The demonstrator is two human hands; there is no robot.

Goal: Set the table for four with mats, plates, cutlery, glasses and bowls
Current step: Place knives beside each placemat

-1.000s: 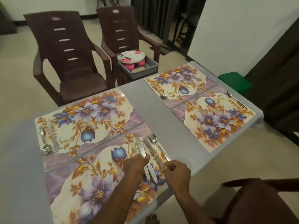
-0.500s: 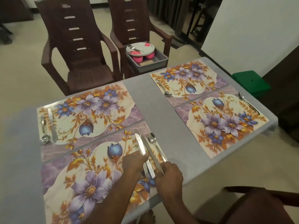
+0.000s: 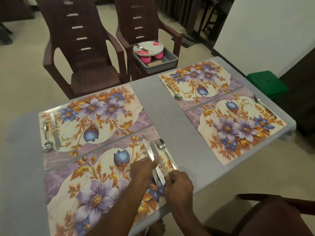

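Looking past our hands, we see two brown slatted chairs [image 3: 80, 53] at the far side of the table [image 3: 153, 99]; the right one carries a grey bin [image 3: 158, 63] with a steel plate [image 3: 148, 48] resting over pink bowls [image 3: 144, 58]. A green box [image 3: 266, 83] stands off the table's right edge.

Four glossy floral mats lie in pairs on the grey cloth. The far-left mat [image 3: 92, 114] bears a spoon and a knife at its left end; each right-hand mat bears one spoon.

On the near mat [image 3: 88, 188] our left hand [image 3: 142, 169] pinches one flat steel knife [image 3: 150, 152] between thumb and fingers. Our right hand [image 3: 179, 186] curls its fingers round the handle of a second knife [image 3: 159, 160], which touches the first. A round-bowled spoon [image 3: 162, 148] lies just beside them at the mat's right edge, its handle running under our right hand.
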